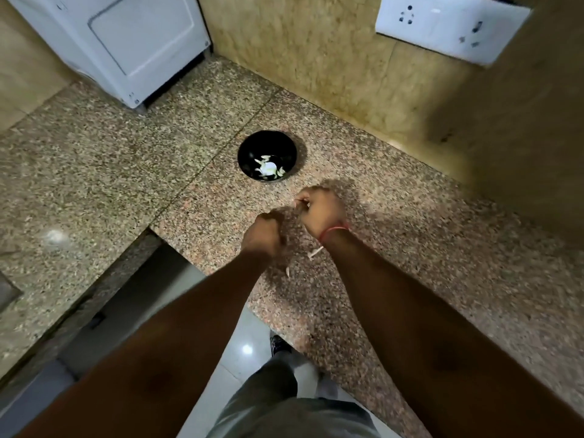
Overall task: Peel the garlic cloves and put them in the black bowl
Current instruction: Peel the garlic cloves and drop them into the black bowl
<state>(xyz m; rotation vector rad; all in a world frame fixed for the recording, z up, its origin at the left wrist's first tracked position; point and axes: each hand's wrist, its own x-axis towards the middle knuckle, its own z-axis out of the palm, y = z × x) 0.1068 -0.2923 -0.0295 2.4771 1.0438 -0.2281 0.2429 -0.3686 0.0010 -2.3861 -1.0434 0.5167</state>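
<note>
Head view looks down on a speckled granite counter (410, 248); the black bowl (267, 156) stands toward the back of it, near the wall, with several pale peeled garlic cloves (268, 168) lying in its bottom; both hands work just in front of the bowl, well inside the counter's front edge.

What could go wrong, as I judge it: the hands are over bare counter and not over the bowl, so a clove that slips from the pinch while the skin is pulled would drop on the granite and could roll toward the front edge and the floor below; dry skin could also cling to the clove and go into the bowl with it; scraps of peel (315, 251) already lie on the counter just below the right wrist, and another pale scrap (288, 271) lies nearer the front edge, so loose pieces are collecting where a clove might be mistaken among them.

The right hand (320, 213) is curled tight, its fingertips pinching a small pale piece, clove or skin I cannot tell; a red thread (335, 230) circles its wrist. The left hand (262, 232) is closed in a fist seen from the back; whether it holds anything is hidden.
</note>
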